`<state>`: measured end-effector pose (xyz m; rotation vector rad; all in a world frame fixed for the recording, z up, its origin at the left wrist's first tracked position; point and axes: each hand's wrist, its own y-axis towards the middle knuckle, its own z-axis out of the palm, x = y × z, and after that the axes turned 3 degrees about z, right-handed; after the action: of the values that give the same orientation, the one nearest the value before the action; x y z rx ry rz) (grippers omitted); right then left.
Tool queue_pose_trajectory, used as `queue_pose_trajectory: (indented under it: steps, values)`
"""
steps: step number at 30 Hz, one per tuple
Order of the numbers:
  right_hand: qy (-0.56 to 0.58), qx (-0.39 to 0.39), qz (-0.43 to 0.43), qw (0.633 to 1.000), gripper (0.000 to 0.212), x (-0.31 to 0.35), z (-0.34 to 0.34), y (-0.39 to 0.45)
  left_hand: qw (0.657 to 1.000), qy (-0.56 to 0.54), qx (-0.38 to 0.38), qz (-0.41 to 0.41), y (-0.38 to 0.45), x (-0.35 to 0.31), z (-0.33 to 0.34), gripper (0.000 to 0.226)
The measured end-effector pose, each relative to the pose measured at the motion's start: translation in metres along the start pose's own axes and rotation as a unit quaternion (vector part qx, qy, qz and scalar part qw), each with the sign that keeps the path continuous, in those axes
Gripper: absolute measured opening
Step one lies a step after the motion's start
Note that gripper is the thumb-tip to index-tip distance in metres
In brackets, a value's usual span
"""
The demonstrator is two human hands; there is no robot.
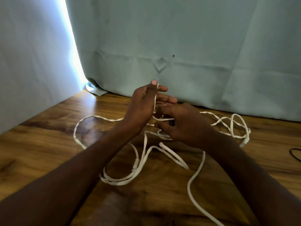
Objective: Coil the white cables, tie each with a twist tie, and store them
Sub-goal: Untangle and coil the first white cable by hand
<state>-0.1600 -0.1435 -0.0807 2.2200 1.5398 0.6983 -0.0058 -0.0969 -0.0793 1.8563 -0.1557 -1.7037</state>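
White flat cables (143, 154) lie in loose tangled loops across the wooden table (48, 154). One plug end (135, 163) rests near the middle, another (245, 141) at the right. My left hand (143, 105) is raised above the table, thumb up, pinching a strand of white cable that runs down across its palm. My right hand (184, 124) is just below and to the right, palm down, its fingers curled around the same cable where it loops back. A small dark thing shows under the right fingers; I cannot tell what it is.
A pale green curtain (179, 46) hangs along the table's far edge, with a bright gap of daylight (73, 51) at the left. A thin black loop (295, 154) lies at the right edge of the table.
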Motion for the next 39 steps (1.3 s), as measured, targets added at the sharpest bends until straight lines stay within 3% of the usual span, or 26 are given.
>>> queue_pose_trajectory:
  steps: [3, 7, 13, 16, 21, 25, 28, 31, 35, 39]
  values:
    - [0.177, -0.027, 0.013, 0.984, 0.014, 0.006, -0.01, -0.001, 0.991, 0.122, 0.027, 0.057, -0.002, 0.002, -0.007, 0.047]
    - [0.382, -0.107, 0.127, 0.909, 0.02, 0.006, -0.026, 0.0, 0.993, 0.083, 0.086, 0.004, -0.004, 0.0, -0.007, 0.051]
    - [0.413, -0.231, 0.307, 0.826, 0.006, -0.009, -0.023, 0.0, 0.971, -0.03, 0.219, -0.093, 0.0, -0.004, -0.009, 0.057]
    - [0.395, -0.258, 0.337, 0.815, 0.015, -0.013, -0.022, -0.002, 0.952, -0.121, 0.242, -0.146, -0.002, -0.008, -0.008, 0.05]
    - [0.379, -0.159, 0.349, 0.842, 0.035, -0.008, -0.01, 0.001, 0.886, -0.364, 0.2, -0.205, 0.002, -0.004, -0.01, 0.033]
    - [0.393, -0.079, 0.365, 0.84, 0.042, -0.003, -0.003, 0.004, 0.839, -0.468, 0.19, -0.2, 0.001, 0.002, -0.009, 0.03]
    - [0.412, -0.037, 0.371, 0.831, 0.04, -0.001, -0.004, 0.006, 0.818, -0.533, 0.105, -0.187, 0.005, 0.0, -0.004, 0.038]
    - [0.42, 0.052, 0.36, 0.832, 0.036, 0.004, -0.001, 0.003, 0.83, -0.535, 0.035, -0.153, 0.011, 0.0, -0.008, 0.059]
    - [0.438, 0.208, 0.317, 0.815, 0.025, 0.023, -0.005, -0.002, 0.83, -0.542, -0.02, -0.133, 0.019, 0.004, -0.026, 0.045]
    - [0.459, 0.236, 0.27, 0.813, 0.037, 0.039, -0.006, 0.0, 0.859, -0.493, -0.028, -0.136, 0.026, 0.017, -0.037, 0.049]
